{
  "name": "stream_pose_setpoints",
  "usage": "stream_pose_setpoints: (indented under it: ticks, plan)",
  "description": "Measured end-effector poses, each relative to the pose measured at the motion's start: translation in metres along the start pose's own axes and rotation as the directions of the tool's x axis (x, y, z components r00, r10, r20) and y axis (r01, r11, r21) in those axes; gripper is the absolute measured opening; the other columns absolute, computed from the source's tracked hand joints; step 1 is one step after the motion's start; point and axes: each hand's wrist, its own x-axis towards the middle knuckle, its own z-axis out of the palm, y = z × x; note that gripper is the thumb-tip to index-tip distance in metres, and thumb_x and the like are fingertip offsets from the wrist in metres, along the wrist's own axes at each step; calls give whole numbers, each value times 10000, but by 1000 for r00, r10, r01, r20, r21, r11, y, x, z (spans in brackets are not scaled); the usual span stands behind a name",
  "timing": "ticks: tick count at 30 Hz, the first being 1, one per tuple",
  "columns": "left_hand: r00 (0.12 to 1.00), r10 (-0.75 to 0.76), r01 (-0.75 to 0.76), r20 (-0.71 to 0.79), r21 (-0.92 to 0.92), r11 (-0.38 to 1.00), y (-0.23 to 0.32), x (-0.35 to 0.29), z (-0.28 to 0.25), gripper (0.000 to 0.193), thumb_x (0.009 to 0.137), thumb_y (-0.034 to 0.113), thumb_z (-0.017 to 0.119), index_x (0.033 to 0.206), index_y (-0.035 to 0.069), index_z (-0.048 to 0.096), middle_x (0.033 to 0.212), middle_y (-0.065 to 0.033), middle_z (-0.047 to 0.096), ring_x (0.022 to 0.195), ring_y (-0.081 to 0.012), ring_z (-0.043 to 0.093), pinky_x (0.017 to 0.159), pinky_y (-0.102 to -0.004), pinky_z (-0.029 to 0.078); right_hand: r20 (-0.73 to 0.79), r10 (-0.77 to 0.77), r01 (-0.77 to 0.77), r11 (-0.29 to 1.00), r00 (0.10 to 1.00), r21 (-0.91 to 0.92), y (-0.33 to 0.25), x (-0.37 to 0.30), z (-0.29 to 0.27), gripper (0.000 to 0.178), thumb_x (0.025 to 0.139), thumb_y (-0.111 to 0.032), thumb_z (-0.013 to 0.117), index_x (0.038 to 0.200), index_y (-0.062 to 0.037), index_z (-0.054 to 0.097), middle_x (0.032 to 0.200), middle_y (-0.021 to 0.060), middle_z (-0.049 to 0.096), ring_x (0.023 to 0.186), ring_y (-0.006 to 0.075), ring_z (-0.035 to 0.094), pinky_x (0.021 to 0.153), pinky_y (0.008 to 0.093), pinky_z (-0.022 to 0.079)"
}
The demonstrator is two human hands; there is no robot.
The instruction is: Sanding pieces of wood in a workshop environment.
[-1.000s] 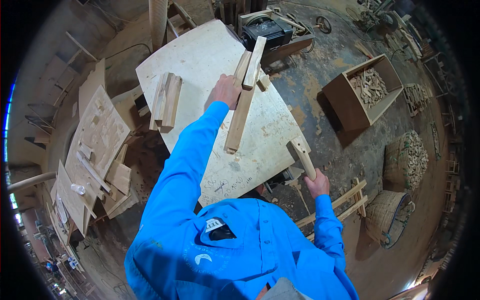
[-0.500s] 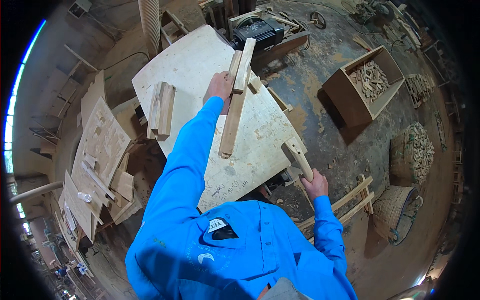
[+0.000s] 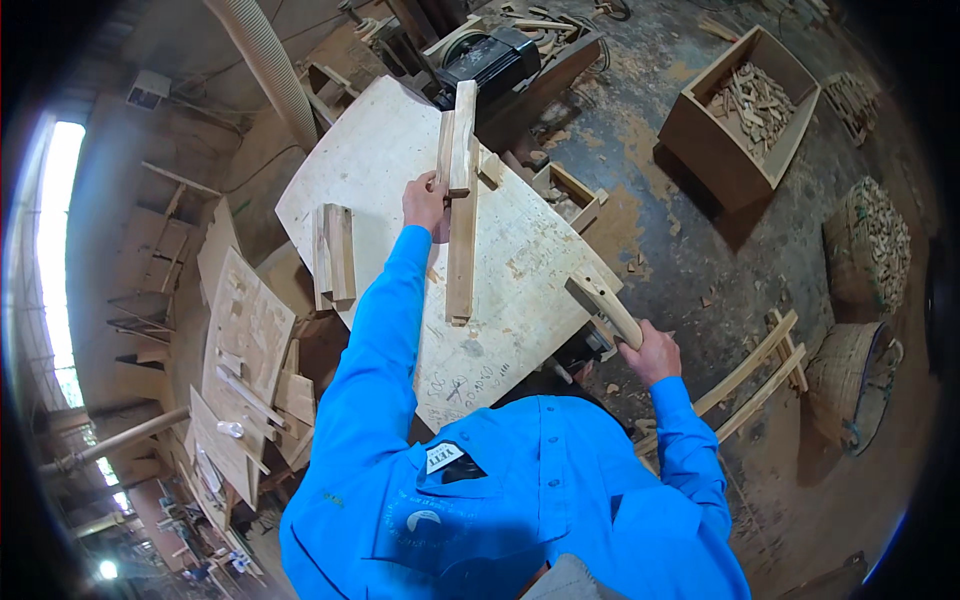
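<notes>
My left hand (image 3: 424, 203) is closed at the left side of a pale wooden piece (image 3: 464, 140), near its lower end. That piece lies against a longer wooden strip (image 3: 460, 262) on the pale board tabletop (image 3: 500, 340); part of my grip is hidden. At the table's right corner, my right hand (image 3: 652, 354) wraps round one end of a shaped wooden part (image 3: 608, 308) with small holes in its far end. That end rests on or just over the board's edge. Several wooden blocks (image 3: 335, 255) lie together on the board, left of my left forearm.
A dark motor (image 3: 492, 65) stands beyond the table, beside a ribbed hose (image 3: 262, 65). To the right are a wooden box of offcuts (image 3: 722, 165), a basket of scraps (image 3: 862, 245), a tipped basket (image 3: 845, 380) and a slatted frame (image 3: 755, 365). Sheets (image 3: 245, 330) lean at left.
The whole view has swung, so surroundings sit differently in the picture. Both hands keep their grips, and the wooden pieces stay in nearly the same places on the board.
</notes>
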Motion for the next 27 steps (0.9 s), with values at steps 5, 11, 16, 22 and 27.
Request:
stream_pose_setpoints:
  ticks: [5,11,16,22,27]
  plan:
    - [997,-72,75,34,-115,991,-5,8,-6,425,907,231,770,1297,64,751,1046,-213,709,938,-330,728,869,-429,598,25,7,-7,1000,1000,-10,-4,2,1,447,832,-408,780,1123,-84,685,969,238,749,933,461,718,811,565,572]
    - [1000,-14,13,17,12,1000,-6,17,-15,433,938,329,741,1292,82,760,1075,-220,721,994,-347,720,902,-451,571,46,-15,14,1000,999,27,-8,2,-4,407,851,-401,773,1059,-66,671,966,229,751,917,454,724,824,569,564]
    - [992,10,7,-124,141,990,19,29,-3,445,965,391,721,1293,92,760,1111,-218,724,1065,-362,699,965,-458,541,32,-34,34,999,999,4,-8,4,-9,397,849,-378,786,1043,-55,659,914,246,743,874,465,724,793,572,572]
    - [992,-20,34,-124,114,993,26,29,5,415,1005,377,693,1315,107,748,1162,-217,698,1101,-364,680,992,-456,531,24,-43,43,999,999,-1,-12,5,-8,409,847,-384,787,1029,-45,648,885,245,741,849,467,726,761,567,577]
    - [993,-33,41,-116,66,997,27,28,2,421,1007,383,693,1321,108,741,1182,-199,682,1130,-352,667,1012,-446,524,2,-74,74,997,997,-11,-14,5,-7,400,854,-391,782,1008,-48,645,853,253,735,818,460,725,734,567,573]
